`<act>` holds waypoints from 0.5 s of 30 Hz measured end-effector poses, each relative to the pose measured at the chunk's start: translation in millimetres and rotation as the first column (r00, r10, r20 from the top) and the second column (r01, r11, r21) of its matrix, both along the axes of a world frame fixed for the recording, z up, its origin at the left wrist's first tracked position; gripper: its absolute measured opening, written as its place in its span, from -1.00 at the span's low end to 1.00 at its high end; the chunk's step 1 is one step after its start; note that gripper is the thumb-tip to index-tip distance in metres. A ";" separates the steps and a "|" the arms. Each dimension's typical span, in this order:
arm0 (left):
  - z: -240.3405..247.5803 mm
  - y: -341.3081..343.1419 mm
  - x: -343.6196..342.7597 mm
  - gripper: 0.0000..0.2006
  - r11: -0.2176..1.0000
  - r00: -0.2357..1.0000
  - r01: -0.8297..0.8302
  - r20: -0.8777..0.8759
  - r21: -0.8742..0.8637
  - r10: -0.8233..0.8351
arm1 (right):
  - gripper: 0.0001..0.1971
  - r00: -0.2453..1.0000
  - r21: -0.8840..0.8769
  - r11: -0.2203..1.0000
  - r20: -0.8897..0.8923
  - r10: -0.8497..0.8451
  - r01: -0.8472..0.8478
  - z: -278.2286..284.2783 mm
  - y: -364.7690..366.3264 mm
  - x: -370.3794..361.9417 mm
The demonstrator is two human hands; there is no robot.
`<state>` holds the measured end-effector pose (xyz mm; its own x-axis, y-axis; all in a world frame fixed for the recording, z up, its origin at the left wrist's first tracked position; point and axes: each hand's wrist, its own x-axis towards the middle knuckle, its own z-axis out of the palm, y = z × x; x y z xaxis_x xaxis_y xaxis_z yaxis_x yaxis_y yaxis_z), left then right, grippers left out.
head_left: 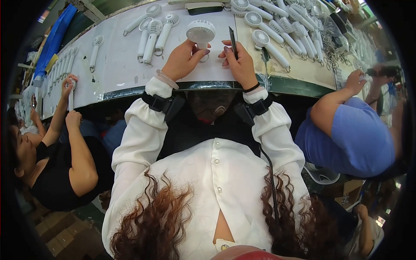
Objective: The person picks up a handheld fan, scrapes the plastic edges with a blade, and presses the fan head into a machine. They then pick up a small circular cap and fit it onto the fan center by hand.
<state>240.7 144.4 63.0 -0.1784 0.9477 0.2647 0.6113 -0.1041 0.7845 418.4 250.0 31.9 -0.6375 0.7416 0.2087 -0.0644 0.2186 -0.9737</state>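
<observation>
My left hand [184, 59] is closed round the handle of a white handheld fan [201, 31], whose round grilled head points up. In my right hand [239, 63] is a slim dark tool with a narrow tip [233, 41], held upright a little to the right of the fan; its exact kind does not show. The fan and the tool are apart. Left of my left hand, several more white handheld fans [151, 37] lie on the white tabletop [117, 56].
Many white fans [290, 26] are heaped at the far right, with metal rings [333, 58] beside them. The table's dark front edge [208, 85] runs before me. One co-worker [65, 164] sits at left, holding a fan; another in blue [346, 134] sits at right.
</observation>
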 end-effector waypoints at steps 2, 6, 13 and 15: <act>1.4 -1.0 1.2 -0.73 0.999 0.999 -0.023 -0.037 -0.038 0.022 | -0.76 1.000 -0.011 1.000 -0.005 0.001 -0.001 0.3 -0.2 -1.2; -0.9 -1.4 0.4 -0.68 1.000 1.000 -0.002 -0.021 -0.011 0.002 | -0.76 1.000 -0.012 1.000 -0.013 0.000 0.000 -0.6 -0.6 -0.5; 4.7 -2.7 0.2 -0.62 0.996 0.996 -0.036 -0.085 -0.085 0.029 | -0.76 1.000 -0.008 1.000 -0.004 0.001 -0.001 -2.2 0.7 0.3; 2.5 -3.0 -0.1 -0.62 0.995 0.996 -0.044 -0.083 -0.092 0.036 | -0.76 1.000 -0.014 1.000 -0.012 0.003 -0.003 -2.0 0.0 -0.1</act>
<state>240.6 141.4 65.5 -0.1979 0.9615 0.1906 0.6758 -0.0070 0.7370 418.3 250.0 29.9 -0.6374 0.7425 0.2058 -0.0772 0.2043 -0.9759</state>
